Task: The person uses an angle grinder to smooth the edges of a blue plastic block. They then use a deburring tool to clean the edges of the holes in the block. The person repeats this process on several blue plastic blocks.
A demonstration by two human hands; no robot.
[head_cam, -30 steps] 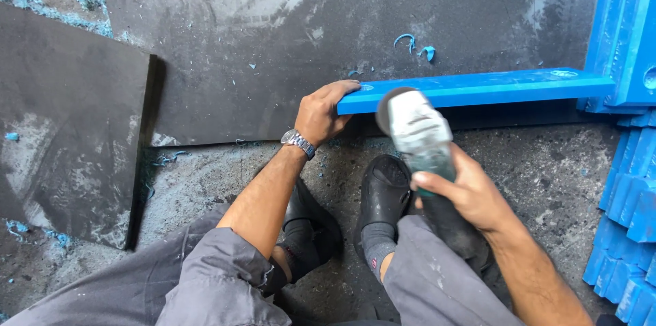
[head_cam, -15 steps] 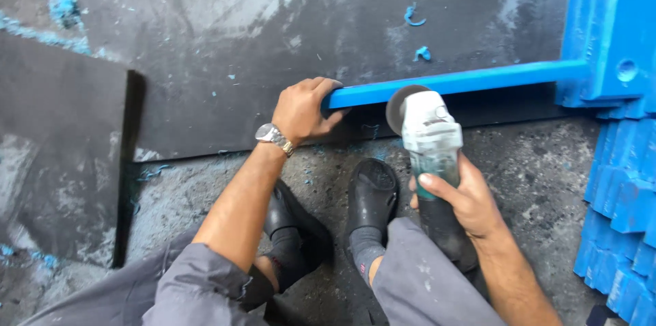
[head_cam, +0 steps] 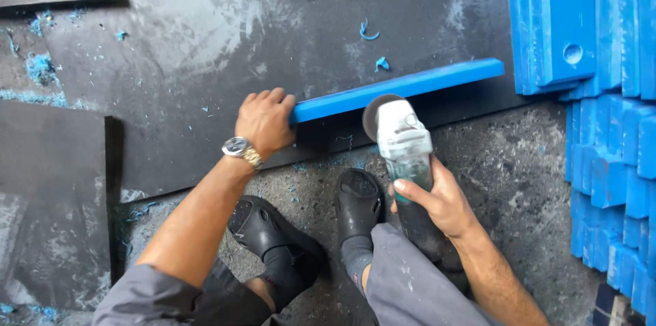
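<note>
Your left hand (head_cam: 263, 119) is closed over the near end of the long blue bar (head_cam: 400, 87), fingers curled over its top, pinning it flat on the dark mat (head_cam: 205, 46) close to the mat's near edge. The bar runs from that hand out toward the stack of blue pieces (head_cam: 581, 25) at the right, and its far end stops just short of them. Your right hand (head_cam: 437, 199) is wrapped tight round the body of the angle grinder (head_cam: 403, 141), gripping it with the head pointing away from you; the grinder's disc (head_cam: 376, 113) meets the near side of the bar about midway along it. A wristwatch (head_cam: 240, 150) sits on your left wrist. Your two black shoes (head_cam: 359, 203) rest on the rough concrete floor (head_cam: 519, 162) just below the mat's edge. Blue shavings (head_cam: 369, 31) lie scattered on the mat beyond the bar and along its left side.
</note>
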